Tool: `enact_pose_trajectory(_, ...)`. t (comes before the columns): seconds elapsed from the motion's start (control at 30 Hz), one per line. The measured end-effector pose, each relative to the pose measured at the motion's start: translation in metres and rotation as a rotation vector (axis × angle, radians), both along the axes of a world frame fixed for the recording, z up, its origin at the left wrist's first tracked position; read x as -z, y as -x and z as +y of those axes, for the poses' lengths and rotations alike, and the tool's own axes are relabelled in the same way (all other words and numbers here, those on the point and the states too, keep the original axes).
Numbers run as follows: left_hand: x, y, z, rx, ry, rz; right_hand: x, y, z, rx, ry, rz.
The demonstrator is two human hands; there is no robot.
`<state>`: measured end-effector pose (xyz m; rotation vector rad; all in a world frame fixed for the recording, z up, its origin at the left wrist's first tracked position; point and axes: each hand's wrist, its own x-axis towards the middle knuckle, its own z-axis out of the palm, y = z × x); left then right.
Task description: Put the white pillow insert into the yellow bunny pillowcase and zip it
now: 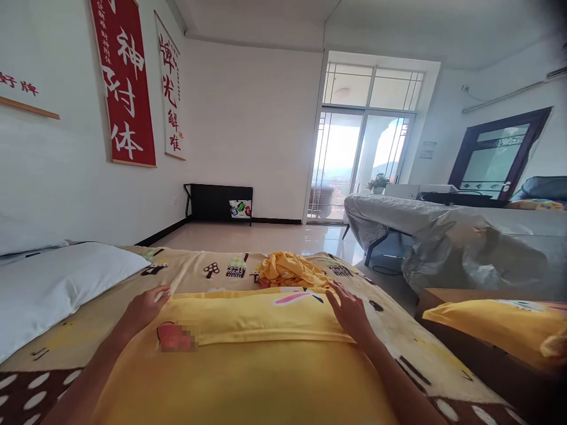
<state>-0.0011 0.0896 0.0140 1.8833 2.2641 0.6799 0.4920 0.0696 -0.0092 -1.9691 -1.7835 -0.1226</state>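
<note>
A yellow pillowcase-like cloth (248, 378) with a pink print lies flat in front of me on the bed. Its far part is turned over into a wide band, with part of a white and pink ear-shaped print at the far right. My left hand (149, 304) touches the far left corner, fingers stretched out towards the cloth. At the far right corner rests my right hand (349, 310), its fingers extended along the edge. Just beyond the far edge sits a crumpled yellow cloth (292, 270).
White pillows (84, 277) lie on the left of the patterned bedspread (190, 268). At right, another yellow printed cloth (491, 319) rests on a wooden box-like surface. Behind it stands a table under plastic sheeting (398, 212). A black low board (208, 202) stands by the far wall.
</note>
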Motion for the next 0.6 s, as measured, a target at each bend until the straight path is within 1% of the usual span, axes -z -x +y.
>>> enact_pose_trajectory(0.03,-0.008,-0.015,-0.013,0.102,-0.015,-0.007,-0.006,0.015,-0.017,-0.151,-0.016,-0.009)
enact_pose_trajectory(0.07,-0.012,-0.03,-0.028,0.204,-0.036,-0.007,-0.009,0.03,-0.032,-0.299,-0.007,-0.017)
enact_pose_trajectory(0.1,-0.009,-0.046,-0.042,0.333,-0.084,0.006,-0.009,0.042,-0.046,-0.42,0.033,-0.019)
enact_pose_trajectory(0.13,-0.002,-0.059,-0.056,0.46,-0.106,0.039,-0.006,0.05,-0.058,-0.504,0.083,-0.021)
enact_pose_trajectory(0.17,0.01,-0.068,-0.069,0.553,-0.097,0.082,-0.001,0.054,-0.067,-0.543,0.128,-0.023)
enact_pose_trajectory(0.2,0.025,-0.073,-0.081,0.607,-0.083,0.122,0.005,0.053,-0.073,-0.534,0.157,-0.022)
enact_pose_trajectory(0.27,0.056,-0.068,-0.098,0.611,-0.103,0.18,0.022,0.038,-0.079,-0.439,0.156,-0.024)
enact_pose_trajectory(0.33,0.08,-0.049,-0.109,0.562,-0.138,0.211,0.041,0.011,-0.082,-0.321,0.12,-0.025)
enact_pose_trajectory(0.4,0.095,-0.028,-0.118,0.516,-0.139,0.223,0.061,-0.019,-0.089,-0.245,0.089,-0.012)
enact_pose_trajectory(0.5,0.109,-0.004,-0.136,0.461,-0.113,0.21,0.093,-0.055,-0.11,-0.186,0.023,0.03)
enact_pose_trajectory(0.53,0.114,0.002,-0.144,0.425,-0.11,0.201,0.102,-0.065,-0.12,-0.173,0.011,0.05)
enact_pose_trajectory(0.6,0.128,0.018,-0.163,0.284,-0.107,0.184,0.119,-0.084,-0.142,-0.132,0.0,0.088)
